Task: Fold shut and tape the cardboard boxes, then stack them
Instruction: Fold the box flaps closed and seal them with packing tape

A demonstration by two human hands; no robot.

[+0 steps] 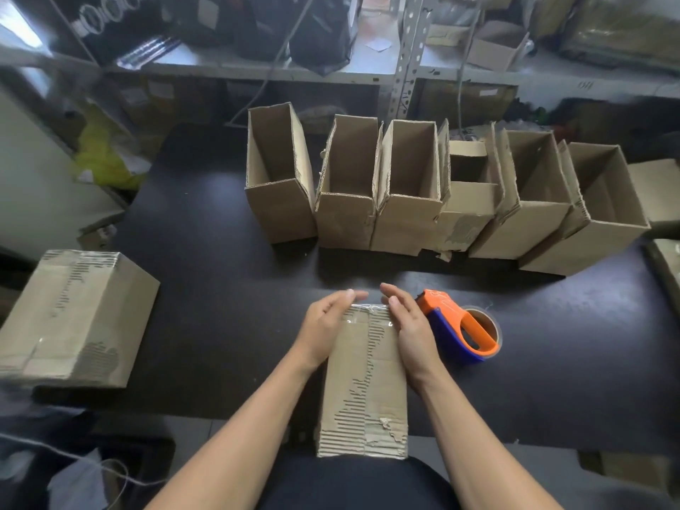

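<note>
My left hand point(327, 325) and right hand point(410, 331) lie flat along the two sides of the box point(364, 384) in front of me, fingers point(353, 295) straight and pressing at its far end, where clear tape point(368, 309) crosses the edge; neither hand curls round anything. The box lies on its side at the near edge of the dark table point(220, 288), its seam taped, its paper skin torn to bare ribs in places. Just right of it: tape dispenser point(461, 334), orange and blue, with its roll, set down and untouched. Far left: one sealed box point(73, 318), taped, lying alone, not yet part of any stack. Across the back of the table: a row of six open boxes point(423, 193), flaps up; those I can see into hold nothing, though the fourth is partly hidden by its own flaps. Tally, as I judge it: one done, one being finished, six left to fold and tape, all stacking still ahead.
</note>
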